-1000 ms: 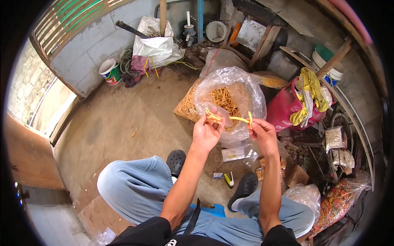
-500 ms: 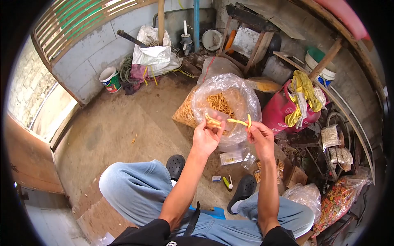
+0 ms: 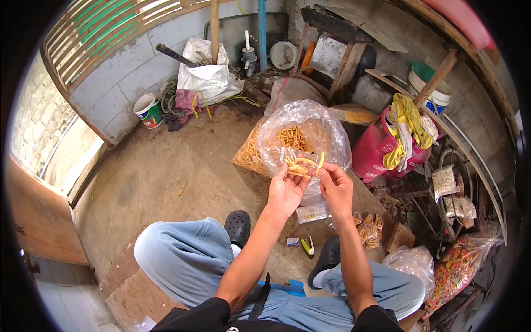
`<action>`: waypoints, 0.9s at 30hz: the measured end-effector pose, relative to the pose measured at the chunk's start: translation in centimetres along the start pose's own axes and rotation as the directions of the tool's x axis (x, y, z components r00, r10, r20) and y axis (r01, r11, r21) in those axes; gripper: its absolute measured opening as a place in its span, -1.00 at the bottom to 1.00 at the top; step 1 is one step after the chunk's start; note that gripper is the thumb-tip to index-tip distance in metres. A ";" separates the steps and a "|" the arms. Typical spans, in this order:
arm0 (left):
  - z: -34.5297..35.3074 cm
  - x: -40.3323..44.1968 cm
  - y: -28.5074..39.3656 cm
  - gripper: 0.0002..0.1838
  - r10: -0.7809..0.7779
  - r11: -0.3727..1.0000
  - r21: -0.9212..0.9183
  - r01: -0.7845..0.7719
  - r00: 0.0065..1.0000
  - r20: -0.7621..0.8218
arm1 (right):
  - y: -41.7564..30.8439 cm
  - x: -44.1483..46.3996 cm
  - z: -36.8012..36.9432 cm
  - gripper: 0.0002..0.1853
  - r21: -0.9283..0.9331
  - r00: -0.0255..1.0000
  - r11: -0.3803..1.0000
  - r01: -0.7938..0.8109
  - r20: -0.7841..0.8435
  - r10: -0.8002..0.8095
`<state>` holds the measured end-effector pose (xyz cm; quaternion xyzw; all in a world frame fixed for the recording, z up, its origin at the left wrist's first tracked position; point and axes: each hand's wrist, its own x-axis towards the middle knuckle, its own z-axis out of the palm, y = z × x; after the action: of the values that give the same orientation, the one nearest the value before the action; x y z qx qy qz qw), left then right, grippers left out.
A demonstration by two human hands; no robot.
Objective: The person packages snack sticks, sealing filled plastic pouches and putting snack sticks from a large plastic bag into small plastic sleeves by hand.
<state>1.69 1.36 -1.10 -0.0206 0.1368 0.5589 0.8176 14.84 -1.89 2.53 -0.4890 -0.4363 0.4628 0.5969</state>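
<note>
My left hand is closed around several yellow snack sticks, which appear to be in a small transparent plastic bag. Beside it, my right hand pinches snack sticks between thumb and fingers, one of them pointing up. The hands nearly touch. Just beyond them stands a large transparent bag, its mouth wide, with many snack sticks inside. On the floor below lie flat plastic packaging, a green stapler and a small box.
Filled snack packs lie right of my right forearm. Pink containers with yellow cloth stand on the right. A bag of colourful snacks sits at lower right. Against the back wall are a white sack and a paint bucket.
My right hand has moved left and slightly down to meet my left hand, bringing its snack sticks to the others. My left hand has shifted slightly right. The filled packs show more fully.
</note>
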 end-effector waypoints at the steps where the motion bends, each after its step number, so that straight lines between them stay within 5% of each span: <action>1: 0.0 0.1 0.0 -0.65 -0.001 1.000 0.000 0.001 1.000 0.000 | 0.2 0.0 0.1 -0.78 0.000 1.000 1.000 0.000 -0.001 0.000; 13: 0.0 0.1 -0.1 -0.58 0.042 0.999 0.013 -0.042 0.999 0.001 | -0.2 -0.2 -0.1 -0.76 -0.028 0.997 0.997 -0.071 -0.006 0.071; 18: -0.2 0.3 -0.3 -0.56 0.052 0.998 0.023 -0.051 0.998 -0.026 | 1.0 0.0 -0.1 -0.78 -0.190 0.991 0.973 0.132 -0.002 -0.135; 27: -0.1 0.0 -0.9 -0.65 0.149 0.977 0.156 -0.144 0.989 -0.019 | 1.2 -0.3 0.2 -0.80 -0.287 0.991 0.951 0.117 -0.020 -0.129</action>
<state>2.50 1.03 -1.35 0.0444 0.1933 0.6048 0.7713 14.40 -2.00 1.38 -0.5506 -0.5163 0.3475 0.5563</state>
